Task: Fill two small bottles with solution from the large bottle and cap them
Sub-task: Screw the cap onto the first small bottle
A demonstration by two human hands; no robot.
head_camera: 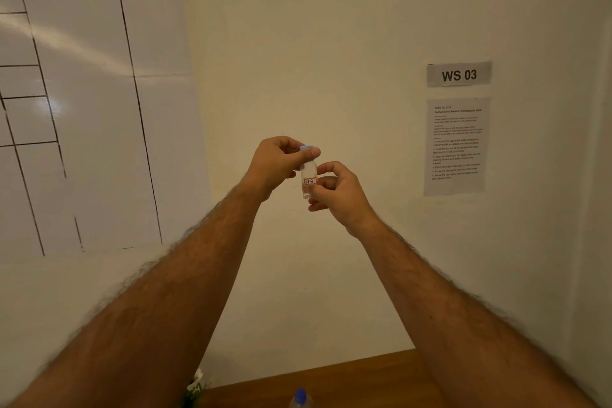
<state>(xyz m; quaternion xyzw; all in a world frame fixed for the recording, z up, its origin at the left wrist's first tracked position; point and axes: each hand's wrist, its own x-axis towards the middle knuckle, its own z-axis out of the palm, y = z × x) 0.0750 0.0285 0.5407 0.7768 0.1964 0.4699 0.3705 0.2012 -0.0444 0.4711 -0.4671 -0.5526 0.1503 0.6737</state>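
A small clear bottle with a red-bordered label is held upright in the air in front of the wall. My right hand grips its lower body from the right. My left hand pinches the blue cap on top of it between thumb and fingers. Far below, at the bottom edge of the view, the blue-tipped top of another bottle stands on the wooden table. No second small bottle shows in the view.
A cream wall fills the view, with a "WS 03" sign and a printed instruction sheet at the right. A white board with black lines leans at the left. Some white flowers peek in by the table's left end.
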